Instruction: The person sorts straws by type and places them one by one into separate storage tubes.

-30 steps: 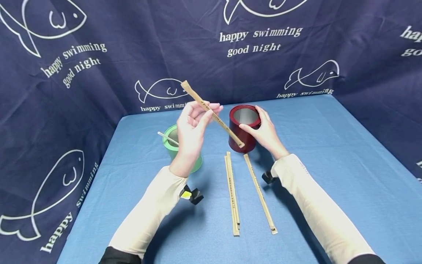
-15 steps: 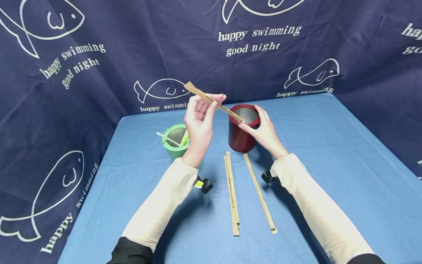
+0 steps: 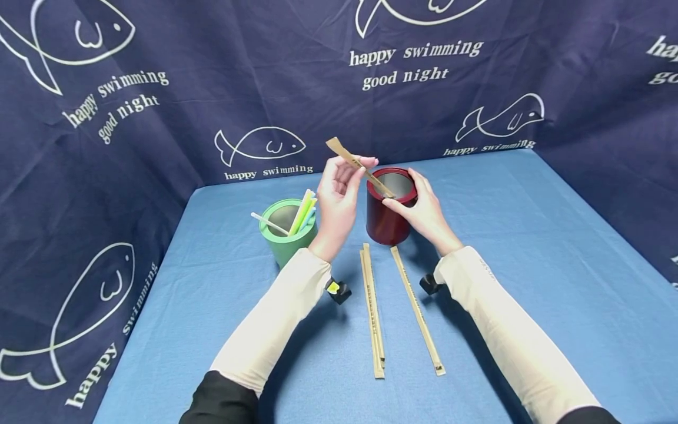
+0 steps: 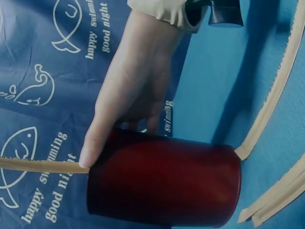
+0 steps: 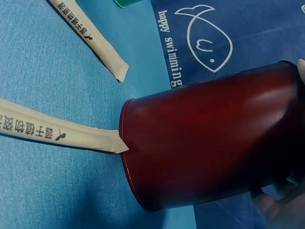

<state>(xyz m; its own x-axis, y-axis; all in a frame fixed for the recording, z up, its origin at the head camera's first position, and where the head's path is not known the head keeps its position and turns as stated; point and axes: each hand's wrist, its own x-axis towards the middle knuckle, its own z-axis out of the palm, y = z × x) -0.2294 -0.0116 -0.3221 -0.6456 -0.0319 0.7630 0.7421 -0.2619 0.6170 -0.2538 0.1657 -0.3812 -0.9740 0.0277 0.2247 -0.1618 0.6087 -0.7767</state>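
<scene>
In the head view my left hand pinches a straw in a tan paper wrapper. The straw slants, its lower end just inside the mouth of a dark red can. My right hand grips that can around its rim, thumb at the front, and the can stands upright on the table. The left wrist view has the right hand on the can, with the wrapped straw at its mouth. In the right wrist view the can hides most of the right hand.
A green can with several straws, white, yellow-green and blue, stands to the left. Two wrapped straws lie side by side in front of the red can, a single wrapped straw right of them. Dark blue cloth hangs behind.
My left hand has moved right with the wrapped straw, bringing its lower end into the red can's mouth. The green can's straws have come into view. My right hand stays on the can.
</scene>
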